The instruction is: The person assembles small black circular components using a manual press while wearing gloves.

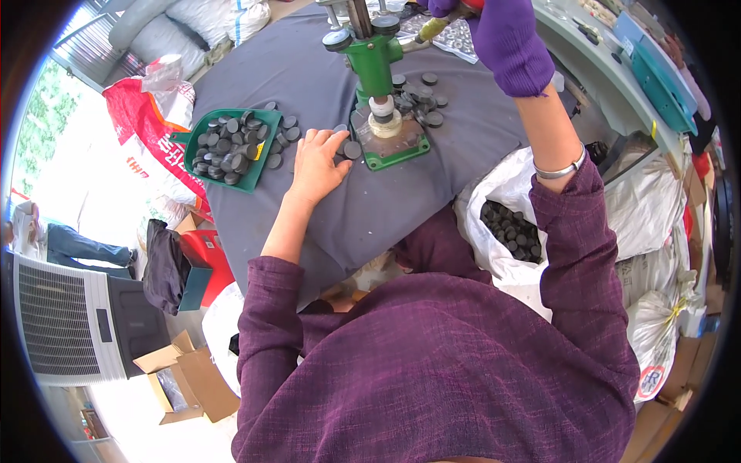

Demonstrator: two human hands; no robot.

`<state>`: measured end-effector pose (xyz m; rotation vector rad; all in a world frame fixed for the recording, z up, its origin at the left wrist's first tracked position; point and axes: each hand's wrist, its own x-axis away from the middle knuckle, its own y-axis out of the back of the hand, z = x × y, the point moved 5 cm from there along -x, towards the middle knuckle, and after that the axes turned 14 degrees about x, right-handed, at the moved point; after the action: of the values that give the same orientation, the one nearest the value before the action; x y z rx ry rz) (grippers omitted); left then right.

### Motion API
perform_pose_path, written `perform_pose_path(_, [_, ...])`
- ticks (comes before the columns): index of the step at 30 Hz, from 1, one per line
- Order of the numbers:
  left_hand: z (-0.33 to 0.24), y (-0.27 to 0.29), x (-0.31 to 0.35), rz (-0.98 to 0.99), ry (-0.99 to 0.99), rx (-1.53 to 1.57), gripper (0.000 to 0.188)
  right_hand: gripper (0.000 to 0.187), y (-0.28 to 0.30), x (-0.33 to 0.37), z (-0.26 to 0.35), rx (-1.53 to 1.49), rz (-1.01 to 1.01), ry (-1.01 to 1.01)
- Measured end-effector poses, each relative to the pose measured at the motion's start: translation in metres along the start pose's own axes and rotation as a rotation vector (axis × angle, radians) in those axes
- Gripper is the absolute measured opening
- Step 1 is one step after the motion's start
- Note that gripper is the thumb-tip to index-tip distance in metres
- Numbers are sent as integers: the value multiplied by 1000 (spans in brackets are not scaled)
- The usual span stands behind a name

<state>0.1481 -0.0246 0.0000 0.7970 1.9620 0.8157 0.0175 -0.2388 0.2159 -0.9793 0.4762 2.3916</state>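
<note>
A green hand press [370, 65] stands on the grey cloth-covered table, with a black disc between its ram and the round pad on its base plate [394, 149]. My right hand [505, 46], in a purple knitted glove, is closed round the end of the press's lever [434, 29] at the upper right. Left of the base, my bare left hand [318, 163] rests palm down, its thumb and forefinger apart. A black disc [352, 150] lies just off those fingertips. Other discs [289, 133] are scattered beyond that hand, and a green scoop [251, 179] heaped with discs sits farther left.
More discs [421, 100] are piled right of the press. Below the table's right side, an open white sack [494, 181] holds many discs. A tray of small rings [455, 37] lies behind the press. An air cooler [62, 320] and cardboard box [204, 378] stand on the left.
</note>
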Motion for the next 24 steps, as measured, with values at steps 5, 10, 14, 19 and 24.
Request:
perform_pose_path(5, [-9, -14, -14, 159, -37, -70, 42, 43, 7, 1, 1, 2, -15, 63])
perform_pose_path(10, [9, -10, -6, 29, 50, 70, 35, 41, -5, 2, 4, 3, -7, -5])
perform_pose_path(14, [27, 4, -14, -104, 306, 300, 33, 42, 7, -1, 2, 39, -22, 50])
perform_pose_path(19, [14, -12, -18, 41, 114, 75, 34, 43, 7, -1, -1, -13, -16, 21])
perform_pose_path(24, [15, -13, -24, 188, 173, 40, 34, 43, 4, 1, 3, 28, -4, -18])
